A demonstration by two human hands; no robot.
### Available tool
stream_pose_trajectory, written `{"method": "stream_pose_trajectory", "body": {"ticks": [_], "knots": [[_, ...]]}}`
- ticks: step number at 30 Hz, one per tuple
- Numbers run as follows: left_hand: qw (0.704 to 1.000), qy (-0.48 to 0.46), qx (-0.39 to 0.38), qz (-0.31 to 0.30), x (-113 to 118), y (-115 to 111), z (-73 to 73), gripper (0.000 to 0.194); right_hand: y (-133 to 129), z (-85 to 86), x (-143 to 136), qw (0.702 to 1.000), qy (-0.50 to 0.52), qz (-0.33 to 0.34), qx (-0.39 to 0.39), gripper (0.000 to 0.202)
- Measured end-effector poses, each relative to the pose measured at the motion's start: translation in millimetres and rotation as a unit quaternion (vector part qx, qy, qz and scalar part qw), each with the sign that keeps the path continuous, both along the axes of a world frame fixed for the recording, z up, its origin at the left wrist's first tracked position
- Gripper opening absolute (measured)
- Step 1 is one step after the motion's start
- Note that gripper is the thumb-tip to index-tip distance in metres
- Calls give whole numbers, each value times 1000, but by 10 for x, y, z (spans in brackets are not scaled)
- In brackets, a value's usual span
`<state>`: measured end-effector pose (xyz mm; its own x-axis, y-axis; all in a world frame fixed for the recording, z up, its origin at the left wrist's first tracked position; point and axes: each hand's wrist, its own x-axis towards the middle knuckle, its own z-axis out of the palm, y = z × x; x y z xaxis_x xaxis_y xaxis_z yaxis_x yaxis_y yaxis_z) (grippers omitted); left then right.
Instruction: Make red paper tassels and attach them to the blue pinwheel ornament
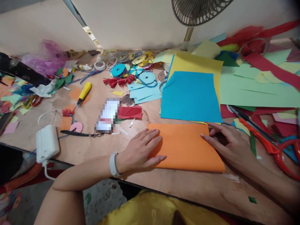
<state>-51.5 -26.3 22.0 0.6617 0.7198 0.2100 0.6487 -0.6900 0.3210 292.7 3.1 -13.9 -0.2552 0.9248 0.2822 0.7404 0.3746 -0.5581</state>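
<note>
An orange paper sheet [182,147], which looks folded, lies on the table near its front edge. My left hand [142,148] rests on the sheet's left end with its fingers spread flat. At the upper right corner my right hand [225,140] pinches the paper between thumb and fingers. Just behind the orange sheet is a blue sheet [191,97], lying over a yellow sheet [199,62].
Red-handled scissors [262,134] lie at the right beside green paper [257,90]. Left of my hands are a phone [109,115], a yellow cutter [84,92] and a white power bank [47,142]. Tape rolls and paper crafts [118,70] stand behind. A fan [197,11] is at the back.
</note>
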Motion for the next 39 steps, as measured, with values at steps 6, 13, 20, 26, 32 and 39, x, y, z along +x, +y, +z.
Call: {"method": "stream_pose_trajectory", "body": {"ticks": [6,13,20,26,32,39], "knots": [[1000,-4,12,-7,-9,-10,28,52,-11,-34,-7,999,10,-9,-31,35],[1000,-7,18,-13,-1,32,31,53,2,-19,-20,1000,19,3,-24,36],[1000,13,8,-13,-11,45,34,52,10,8,-50,999,25,1,-28,32],[1000,8,17,-7,-17,51,0,51,13,10,-54,999,24,4,-23,32],[999,19,22,-18,-12,70,32,50,5,-15,-41,999,28,4,-26,34],[999,36,19,-26,-9,123,73,49,24,-19,-62,1000,28,5,-7,34]]}}
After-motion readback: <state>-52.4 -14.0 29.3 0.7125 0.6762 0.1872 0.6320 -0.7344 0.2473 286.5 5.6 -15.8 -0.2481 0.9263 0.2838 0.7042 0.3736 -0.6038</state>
